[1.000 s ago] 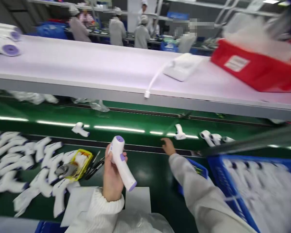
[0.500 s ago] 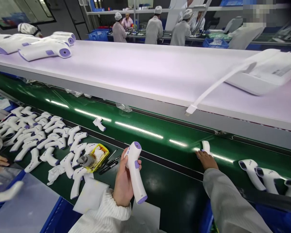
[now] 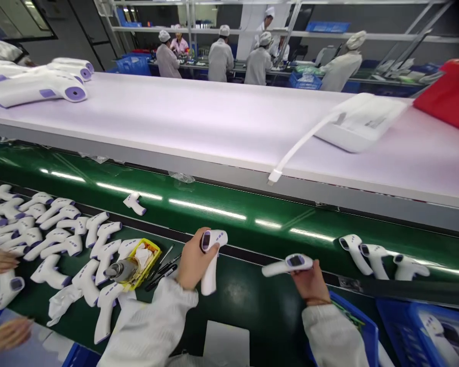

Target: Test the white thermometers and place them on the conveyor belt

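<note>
A white gun-shaped thermometer is standing head-up in the left hand, whose fingers and thumb are closing around its head and upper handle. A second thermometer is lying nearly level in the right hand — its handle is pointing left, its dark screen is showing, and the fingers are gripping it at the head end. Both are hanging over the green worktop, well apart from each other.

Near the left forearm, black pens are lying beside a yellow tray; a grey bottle is leaning at its edge. Many more thermometers are crowding the worktop further left, where a co-worker's hands are reaching in. Beyond, one thermometer is resting on the green conveyor belt, and three others are sitting in a row to the right. Above the belt, a white shelf is carrying a white device — its cable is dangling over the edge.
</note>
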A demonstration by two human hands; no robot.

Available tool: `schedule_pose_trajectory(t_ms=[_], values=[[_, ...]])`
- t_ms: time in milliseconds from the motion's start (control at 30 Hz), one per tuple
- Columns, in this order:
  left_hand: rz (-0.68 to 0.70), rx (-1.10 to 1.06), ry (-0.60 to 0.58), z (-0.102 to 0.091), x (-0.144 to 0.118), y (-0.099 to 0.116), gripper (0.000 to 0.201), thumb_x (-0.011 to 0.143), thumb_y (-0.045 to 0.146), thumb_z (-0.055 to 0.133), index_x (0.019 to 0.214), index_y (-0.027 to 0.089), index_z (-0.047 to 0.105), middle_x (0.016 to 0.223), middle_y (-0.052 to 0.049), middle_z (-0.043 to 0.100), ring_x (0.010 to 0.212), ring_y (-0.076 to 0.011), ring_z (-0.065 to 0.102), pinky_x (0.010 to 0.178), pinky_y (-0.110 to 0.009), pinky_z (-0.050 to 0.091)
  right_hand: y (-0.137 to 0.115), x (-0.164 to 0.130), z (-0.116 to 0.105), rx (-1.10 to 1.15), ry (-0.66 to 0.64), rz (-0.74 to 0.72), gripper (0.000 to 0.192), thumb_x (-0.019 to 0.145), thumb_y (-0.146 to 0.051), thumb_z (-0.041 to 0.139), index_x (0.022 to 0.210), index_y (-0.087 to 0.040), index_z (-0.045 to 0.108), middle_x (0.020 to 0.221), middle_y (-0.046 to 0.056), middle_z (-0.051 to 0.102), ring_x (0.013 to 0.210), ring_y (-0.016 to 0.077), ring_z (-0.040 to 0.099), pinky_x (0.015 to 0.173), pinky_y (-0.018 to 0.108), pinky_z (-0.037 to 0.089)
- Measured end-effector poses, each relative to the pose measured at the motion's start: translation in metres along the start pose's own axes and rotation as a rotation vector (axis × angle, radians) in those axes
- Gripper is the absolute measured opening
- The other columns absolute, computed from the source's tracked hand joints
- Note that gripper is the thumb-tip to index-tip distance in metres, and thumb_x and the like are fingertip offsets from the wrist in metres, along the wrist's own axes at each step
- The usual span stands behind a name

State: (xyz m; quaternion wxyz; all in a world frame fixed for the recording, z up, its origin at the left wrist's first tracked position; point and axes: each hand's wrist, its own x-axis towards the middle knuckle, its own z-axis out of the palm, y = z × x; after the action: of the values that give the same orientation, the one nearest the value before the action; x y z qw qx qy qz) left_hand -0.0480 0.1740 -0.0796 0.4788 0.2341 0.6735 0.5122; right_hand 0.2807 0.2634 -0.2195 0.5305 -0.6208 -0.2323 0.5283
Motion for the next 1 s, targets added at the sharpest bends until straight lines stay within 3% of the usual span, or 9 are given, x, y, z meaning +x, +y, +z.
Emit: schedule_pose_trajectory(t_ms=[100,267,367,467,567,667,767,933,1000], values=[[-0.156,-0.026,-0.032,-0.002,0.048,-0.031,0.019,0.082,0.021,0.071,0.098,0.013,0.065,0.092,-0.004,0.065,0.078,-0.0165,0.062,0.072,-0.032,0.053,0.017,-0.05,-0.006,0.111,0.012,0.075,0.044,0.06,-0.067,0.068,0.075,-0.026,0.061,0.074,0.001,0.063,0.068,0.0224,0.065,0.065,0.042,0.059],[-0.193,-0.141,-0.114,0.005,0.073,-0.048,0.032,0.094,0.034,0.057,0.12,0.015,0.057,0.118,-0.01,0.06,0.098,-0.0205,0.062,0.083,-0.04,0.055,0.039,-0.126,-0.003,0.208,-0.064,0.135,0.037,0.06,-0.058,0.08,0.079,-0.029,0.069,0.073,-0.001,0.065,0.066,0.0226,0.067,0.058,0.038,0.06],[-0.159,-0.164,-0.306,0.013,0.036,-0.045,0.042,0.093,0.039,0.058,0.127,0.016,0.054,0.118,-0.011,0.062,0.102,-0.0226,0.063,0.089,-0.043,0.052,0.034,-0.153,0.006,0.245,-0.138,0.134,0.031,0.07,-0.053,0.077,0.089,-0.03,0.071,0.08,0.001,0.068,0.075,0.0248,0.069,0.064,0.04,0.061],[-0.166,-0.132,-0.617,0.018,-0.028,-0.041,0.064,0.081,0.049,0.071,0.131,0.013,0.054,0.103,-0.014,0.069,0.093,-0.0266,0.068,0.089,-0.045,0.051,0.012,-0.173,0.023,0.303,-0.174,0.118,0.039,0.07,-0.056,0.077,0.095,-0.027,0.07,0.087,0.001,0.07,0.079,0.0211,0.068,0.068,0.036,0.059],[-0.031,-0.066,-0.827,0.014,-0.092,-0.032,0.077,0.071,0.043,0.082,0.139,0.025,0.052,0.128,-0.014,0.062,0.111,-0.0297,0.062,0.099,-0.043,0.045,-0.019,-0.2,0.047,0.355,-0.293,0.16,0.049,0.064,-0.061,0.08,0.093,-0.022,0.07,0.079,0.0,0.069,0.071,0.0168,0.064,0.063,0.029,0.054],[0.256,0.123,-0.776,0.003,-0.133,-0.015,0.068,0.088,0.042,0.063,0.149,0.032,0.035,0.147,-0.01,0.046,0.123,-0.028,0.054,0.1,-0.039,0.045,-0.045,-0.235,0.072,0.431,-0.415,0.266,0.055,0.06,-0.063,0.081,0.092,-0.02,0.067,0.074,-0.001,0.067,0.065,0.0148,0.061,0.059,0.027,0.05],[0.407,0.263,-0.685,-0.008,-0.155,0.005,0.059,0.095,0.044,0.05,0.149,0.03,0.034,0.137,-0.011,0.055,0.117,-0.0266,0.057,0.096,-0.037,0.047,-0.059,-0.269,0.09,0.533,-0.483,0.3,0.054,0.061,-0.063,0.08,0.092,-0.021,0.064,0.07,-0.003,0.064,0.06,0.0135,0.058,0.055,0.026,0.048],[0.368,0.308,-0.625,-0.027,-0.182,0.02,0.067,0.095,0.051,0.046,0.152,0.024,0.023,0.091,-0.005,0.068,0.068,-0.0188,0.06,0.067,-0.03,0.049,-0.066,-0.301,0.092,0.582,-0.674,0.154,0.04,0.076,-0.047,0.074,0.107,-0.027,0.058,0.076,-0.004,0.062,0.057,0.0122,0.057,0.05,0.023,0.049],[0.353,0.311,-0.635,-0.032,-0.193,0.023,0.07,0.095,0.051,0.046,0.154,0.026,0.018,0.091,-0.004,0.068,0.063,-0.017,0.057,0.063,-0.029,0.047,-0.067,-0.307,0.087,0.562,-0.776,0.167,0.039,0.08,-0.046,0.068,0.112,-0.03,0.054,0.068,-0.005,0.058,0.047,0.0121,0.05,0.037,0.022,0.043]])
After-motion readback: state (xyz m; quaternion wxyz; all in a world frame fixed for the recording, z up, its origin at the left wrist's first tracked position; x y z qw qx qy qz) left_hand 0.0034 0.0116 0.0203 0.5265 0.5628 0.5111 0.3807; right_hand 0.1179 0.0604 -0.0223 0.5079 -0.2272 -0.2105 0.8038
